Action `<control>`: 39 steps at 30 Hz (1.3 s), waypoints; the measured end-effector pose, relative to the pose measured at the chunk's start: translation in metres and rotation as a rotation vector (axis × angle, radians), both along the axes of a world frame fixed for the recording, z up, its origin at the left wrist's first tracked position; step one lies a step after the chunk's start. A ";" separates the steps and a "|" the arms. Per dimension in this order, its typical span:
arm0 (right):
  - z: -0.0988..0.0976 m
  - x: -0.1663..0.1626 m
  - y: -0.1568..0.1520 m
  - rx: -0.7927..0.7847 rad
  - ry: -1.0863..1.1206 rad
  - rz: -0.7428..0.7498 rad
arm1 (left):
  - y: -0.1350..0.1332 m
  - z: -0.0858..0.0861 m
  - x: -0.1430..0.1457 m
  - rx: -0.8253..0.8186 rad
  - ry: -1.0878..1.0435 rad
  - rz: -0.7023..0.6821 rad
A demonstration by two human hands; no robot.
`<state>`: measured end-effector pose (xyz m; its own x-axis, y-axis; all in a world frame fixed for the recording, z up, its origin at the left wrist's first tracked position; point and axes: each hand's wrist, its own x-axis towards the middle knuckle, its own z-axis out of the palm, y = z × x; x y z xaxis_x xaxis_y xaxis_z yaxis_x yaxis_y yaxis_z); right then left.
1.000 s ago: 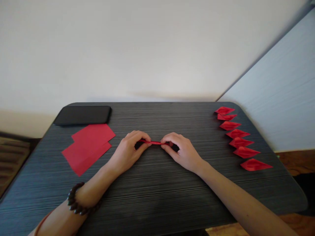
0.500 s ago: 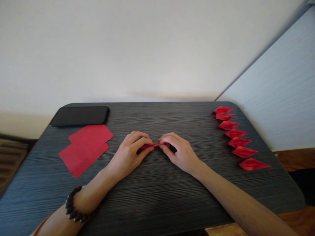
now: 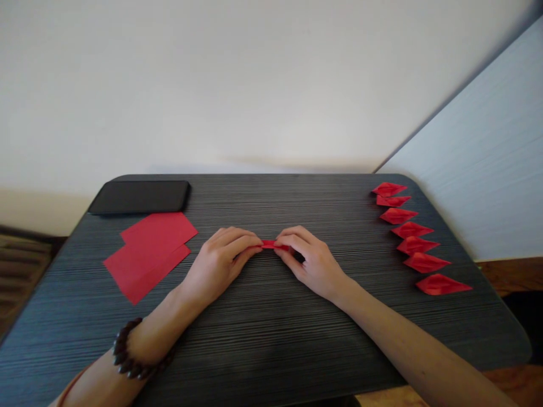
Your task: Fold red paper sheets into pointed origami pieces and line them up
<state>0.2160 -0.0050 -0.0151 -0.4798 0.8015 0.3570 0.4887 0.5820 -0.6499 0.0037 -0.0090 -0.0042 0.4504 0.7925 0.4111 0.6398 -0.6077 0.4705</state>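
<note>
Your left hand (image 3: 223, 257) and right hand (image 3: 311, 257) are near the middle of the dark counter (image 3: 271, 339). Each grip is pinched on the thin red folded paper (image 3: 268, 244), one at each end, so it sits between your fingertips. By your left arm lie flat red sheets (image 3: 148, 257), just beside a flat black thing (image 3: 139, 198). Seven red folded shapes (image 3: 412, 230) make a row on your right. You wear dark beads (image 3: 121, 353) on your left wrist.

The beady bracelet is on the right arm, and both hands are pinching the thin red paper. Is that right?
Not quite: the beaded bracelet is on the left arm, as the head view shows. The left hand and right hand are both pinching the thin red paper.
</note>
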 end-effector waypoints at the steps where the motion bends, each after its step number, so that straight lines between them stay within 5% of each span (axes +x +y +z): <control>1: 0.000 0.000 0.000 0.000 0.008 0.010 | -0.001 0.000 0.001 0.001 0.006 -0.015; 5: 0.000 0.000 0.000 0.009 0.043 0.036 | -0.003 0.000 0.005 0.014 0.037 -0.053; 14: 0.000 0.002 -0.002 0.199 0.080 -0.118 | -0.001 0.003 0.005 -0.154 -0.112 0.139; 24: -0.004 0.001 -0.003 0.197 0.048 -0.132 | -0.002 0.004 0.006 -0.286 -0.176 0.015; 39: -0.002 0.001 -0.003 0.137 0.035 -0.120 | -0.004 0.002 0.007 -0.097 -0.154 -0.024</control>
